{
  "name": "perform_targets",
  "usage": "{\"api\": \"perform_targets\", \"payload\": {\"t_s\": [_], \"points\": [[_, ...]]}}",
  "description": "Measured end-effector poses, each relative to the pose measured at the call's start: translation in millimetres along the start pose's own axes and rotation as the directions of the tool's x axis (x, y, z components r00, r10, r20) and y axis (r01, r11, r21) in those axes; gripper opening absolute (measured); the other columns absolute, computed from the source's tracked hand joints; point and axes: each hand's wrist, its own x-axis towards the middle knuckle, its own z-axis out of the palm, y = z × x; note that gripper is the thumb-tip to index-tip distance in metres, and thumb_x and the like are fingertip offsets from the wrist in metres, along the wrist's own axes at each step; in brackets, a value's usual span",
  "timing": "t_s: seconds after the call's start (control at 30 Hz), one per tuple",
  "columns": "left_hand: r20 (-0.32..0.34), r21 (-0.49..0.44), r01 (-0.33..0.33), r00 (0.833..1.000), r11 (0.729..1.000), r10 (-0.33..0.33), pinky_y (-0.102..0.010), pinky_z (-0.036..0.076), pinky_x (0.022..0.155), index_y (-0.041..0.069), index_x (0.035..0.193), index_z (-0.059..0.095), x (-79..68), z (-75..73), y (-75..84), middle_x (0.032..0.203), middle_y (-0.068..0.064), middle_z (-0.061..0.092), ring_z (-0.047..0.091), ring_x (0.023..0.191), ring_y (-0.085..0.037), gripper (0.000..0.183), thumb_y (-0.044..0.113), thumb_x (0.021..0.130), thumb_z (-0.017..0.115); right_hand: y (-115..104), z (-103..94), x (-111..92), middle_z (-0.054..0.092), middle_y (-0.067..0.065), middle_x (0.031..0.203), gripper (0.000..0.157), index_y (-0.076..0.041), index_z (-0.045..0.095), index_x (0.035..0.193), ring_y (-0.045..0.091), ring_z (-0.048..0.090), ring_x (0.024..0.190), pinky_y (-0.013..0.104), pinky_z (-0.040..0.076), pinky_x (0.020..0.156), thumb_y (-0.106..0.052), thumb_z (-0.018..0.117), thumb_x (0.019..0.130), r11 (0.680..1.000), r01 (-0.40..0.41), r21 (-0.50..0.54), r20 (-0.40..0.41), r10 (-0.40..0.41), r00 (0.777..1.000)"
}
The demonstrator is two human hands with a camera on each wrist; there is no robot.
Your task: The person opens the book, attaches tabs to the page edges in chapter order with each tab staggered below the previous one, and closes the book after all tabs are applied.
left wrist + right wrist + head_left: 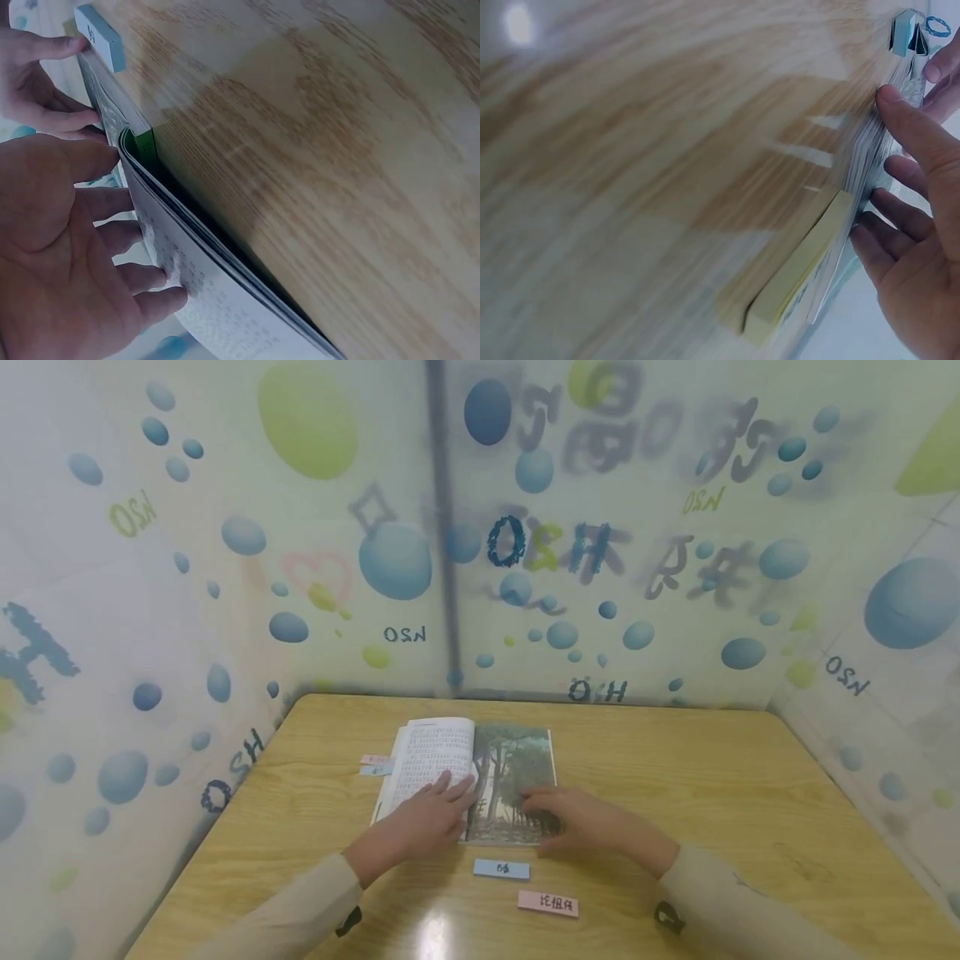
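An open book (512, 777) lies on the table, with printed text on its left page (433, 752) and a picture of trees on its right page. My left hand (429, 818) rests on the text page near the fold, fingers spread. In the left wrist view, the fingertips of my left hand (71, 255) touch the curved page. My right hand (581, 822) lies at the right edge of the picture page. The right wrist view has the thumb of my right hand (930, 180) at the page edges and its fingers loosely bent against the book.
A blue labelled strip (501, 868) and a pink one (548, 903) lie on the table in front of the book. Another pink strip (375, 760) and blue strip (377, 770) stick out at its left edge. A bubble-patterned wall (637, 635) stands behind the wooden table (712, 760).
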Motion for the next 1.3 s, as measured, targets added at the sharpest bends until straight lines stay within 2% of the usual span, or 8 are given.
{"api": "perform_targets", "payload": {"t_s": [0.3, 0.47, 0.67, 0.9, 1.1, 1.3], "points": [[0.014, 0.043, 0.027, 1.0, 0.999, -0.028, -0.052, 0.032, 0.114, 0.007, 0.154, 0.044, 6.2, 5.9, 0.8, 0.162, -0.012, 0.031, 0.029, 0.145, -0.044, 0.053, 0.027, 0.106, 0.052, 1.5, -0.8, 2.9, 0.048, 0.012, 0.152, 0.057, -0.009, 0.062, 0.136, 0.031, 0.046, 0.137, 0.046, 0.036, 0.112, -0.029, 0.081, 0.086, 1.0, -0.001, -0.009, 0.023, 0.001, 1.0], [0.034, 0.024, 0.043, 0.998, 0.999, -0.044, -0.051, 0.033, 0.113, 0.006, 0.154, 0.043, 4.8, 3.6, 2.4, 0.164, -0.012, 0.028, 0.028, 0.145, -0.046, 0.053, 0.029, 0.107, 0.053, 5.1, -1.9, -1.2, 0.048, 0.01, 0.152, 0.053, -0.01, 0.064, 0.135, 0.029, 0.047, 0.137, 0.046, 0.036, 0.112, -0.031, 0.079, 0.088, 1.0, 0.003, 0.001, 0.022, -0.003, 1.0], [0.054, 0.013, 0.059, 0.997, 0.998, -0.06, -0.051, 0.034, 0.113, 0.006, 0.155, 0.043, 3.5, 1.7, 3.6, 0.164, -0.011, 0.028, 0.027, 0.145, -0.045, 0.054, 0.029, 0.107, 0.052, 5.8, -2.7, -6.3, 0.051, 0.012, 0.149, 0.045, -0.01, 0.066, 0.131, 0.03, 0.052, 0.132, 0.045, 0.041, 0.109, -0.027, 0.077, 0.09, 1.0, 0.006, 0.014, 0.006, -0.006, 1.0], [0.06, 0.006, 0.068, 0.996, 0.998, -0.068, -0.051, 0.034, 0.113, 0.005, 0.155, 0.042, 3.7, -0.1, 5.3, 0.164, -0.011, 0.027, 0.027, 0.145, -0.045, 0.054, 0.028, 0.107, 0.052, 8.7, -2.1, -9.5, 0.055, 0.013, 0.145, 0.039, -0.008, 0.068, 0.128, 0.026, 0.061, 0.122, 0.036, 0.05, 0.099, -0.023, 0.075, 0.092, 0.999, 0.037, 0.022, -0.012, -0.037, 0.999], [0.056, -0.004, 0.06, 0.997, 0.998, -0.059, -0.053, 0.03, 0.115, 0.001, 0.154, 0.041, 8.5, -1.8, 12.4, 0.163, -0.017, 0.027, 0.025, 0.145, -0.047, 0.059, 0.029, 0.105, 0.057, 8.0, -2.9, -10.1, 0.056, 0.014, 0.144, 0.036, -0.008, 0.07, 0.125, 0.022, 0.066, 0.113, 0.032, 0.053, 0.093, -0.021, 0.076, 0.092, 0.999, 0.038, 0.024, -0.017, -0.037, 0.999], [0.049, 0.036, 0.009, 0.999, 0.999, -0.011, -0.057, 0.03, 0.114, -0.001, 0.152, 0.042, 18.1, 0.7, 24.5, 0.159, -0.022, 0.032, 0.025, 0.145, -0.047, 0.062, 0.034, 0.104, 0.057, 7.7, -0.2, -8.4, 0.057, 0.014, 0.143, 0.031, -0.008, 0.071, 0.123, 0.016, 0.067, 0.106, 0.027, 0.055, 0.089, -0.016, 0.074, 0.093, 0.998, 0.062, -0.002, -0.03, -0.062, 0.998]]}}
